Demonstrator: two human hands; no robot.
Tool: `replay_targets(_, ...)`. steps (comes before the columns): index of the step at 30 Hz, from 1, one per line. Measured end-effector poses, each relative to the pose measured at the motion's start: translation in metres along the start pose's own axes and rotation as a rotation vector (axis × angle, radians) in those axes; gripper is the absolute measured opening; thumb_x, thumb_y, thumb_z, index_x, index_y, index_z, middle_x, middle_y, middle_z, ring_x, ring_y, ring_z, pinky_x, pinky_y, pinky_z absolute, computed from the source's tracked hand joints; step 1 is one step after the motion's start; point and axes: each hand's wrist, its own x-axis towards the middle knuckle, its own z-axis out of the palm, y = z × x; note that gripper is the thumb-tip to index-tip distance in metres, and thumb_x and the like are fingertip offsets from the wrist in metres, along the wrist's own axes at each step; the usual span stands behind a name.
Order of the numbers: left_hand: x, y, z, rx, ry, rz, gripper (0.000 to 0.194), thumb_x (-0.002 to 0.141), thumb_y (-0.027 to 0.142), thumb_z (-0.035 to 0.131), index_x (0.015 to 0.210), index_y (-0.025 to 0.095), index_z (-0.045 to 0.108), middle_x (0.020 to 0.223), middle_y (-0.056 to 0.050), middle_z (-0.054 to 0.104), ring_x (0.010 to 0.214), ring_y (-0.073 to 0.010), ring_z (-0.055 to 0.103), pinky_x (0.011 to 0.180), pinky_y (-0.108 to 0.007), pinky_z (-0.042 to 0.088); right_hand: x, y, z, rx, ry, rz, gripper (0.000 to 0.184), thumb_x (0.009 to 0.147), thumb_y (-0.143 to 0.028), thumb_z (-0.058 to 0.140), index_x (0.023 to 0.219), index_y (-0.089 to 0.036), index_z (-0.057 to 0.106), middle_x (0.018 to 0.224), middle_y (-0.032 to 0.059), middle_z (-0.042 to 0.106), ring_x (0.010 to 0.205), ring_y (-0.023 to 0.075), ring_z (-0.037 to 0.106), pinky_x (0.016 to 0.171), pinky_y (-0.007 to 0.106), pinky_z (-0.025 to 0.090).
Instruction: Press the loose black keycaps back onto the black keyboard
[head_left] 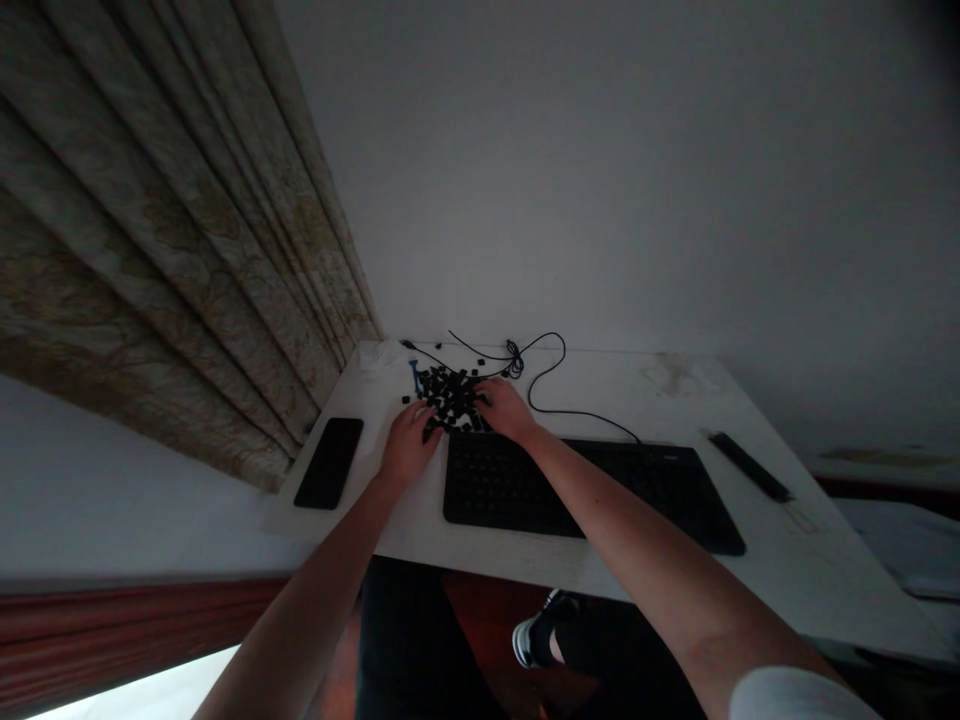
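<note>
A heap of small black keycaps point(450, 396) lies on the white desk point(660, 400), just beyond a black keyboard point(577, 490). My left hand point(409, 447) rests at the heap's near left edge, its fingers spread among the keycaps. My right hand point(506, 410) touches the heap's right side, above the keyboard's top edge. Neither hand clearly shows a keycap in its grip, and the fingers hide part of the heap.
A black phone point(328, 463) lies left of my left hand. A black cable point(544, 375) loops behind the heap, and a small blue tool point(413, 375) lies at its far left. A dark bar-shaped object point(750, 467) sits right of the keyboard. A curtain point(172, 260) hangs at the left.
</note>
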Motion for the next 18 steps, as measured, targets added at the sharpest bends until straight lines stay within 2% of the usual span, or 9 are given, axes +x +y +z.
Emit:
replay_targets(3,0.004,0.005,0.005,0.029,-0.073,0.04,0.041,0.095,0.031,0.054,0.134,0.019,0.058,0.147,-0.014,0.051,0.137,-0.0284,0.046,0.115,-0.05,0.037,0.006,-0.017,0.002,-0.086,-0.044,-0.046,0.04,0.091,-0.026,0.058,0.13,-0.022,0.062,0.139,0.0115,0.057,0.126,0.0291,0.049,0.103,0.044,0.041)
replay_targets(6,0.006,0.009,0.01,0.064,-0.134,0.069,0.04,0.098,0.028,0.048,0.136,0.018,0.056,0.145,-0.015,0.053,0.137,-0.0283,0.046,0.116,-0.053,0.034,0.014,-0.03,0.006,-0.149,-0.067,-0.076,0.04,0.095,-0.027,0.053,0.134,-0.023,0.059,0.142,0.0113,0.055,0.128,0.0312,0.047,0.102,0.047,0.041)
replay_targets(14,-0.001,0.009,0.014,0.038,-0.039,0.055,0.031,0.098,0.026,0.046,0.123,0.021,0.065,0.128,-0.01,0.065,0.12,-0.0263,0.059,0.107,-0.048,0.045,0.023,-0.026,0.007,-0.108,-0.145,-0.126,0.023,0.094,-0.019,0.053,0.107,-0.018,0.072,0.115,0.0113,0.07,0.114,0.0239,0.058,0.101,0.035,0.042)
replay_targets(16,-0.002,0.01,0.013,0.036,-0.034,0.049,0.03,0.098,0.025,0.046,0.12,0.02,0.066,0.124,-0.011,0.066,0.117,-0.0262,0.06,0.106,-0.046,0.046,0.021,-0.024,0.007,-0.085,-0.134,-0.109,0.024,0.091,-0.017,0.056,0.11,-0.018,0.07,0.114,0.0096,0.07,0.112,0.023,0.059,0.1,0.034,0.043)
replay_targets(18,-0.003,0.011,0.011,0.035,-0.032,0.043,0.028,0.098,0.025,0.047,0.118,0.02,0.066,0.121,-0.011,0.067,0.115,-0.026,0.06,0.105,-0.045,0.047,0.02,-0.023,0.006,-0.067,-0.127,-0.084,0.034,0.087,-0.015,0.059,0.12,-0.019,0.067,0.119,0.0088,0.067,0.112,0.0227,0.06,0.099,0.034,0.044)
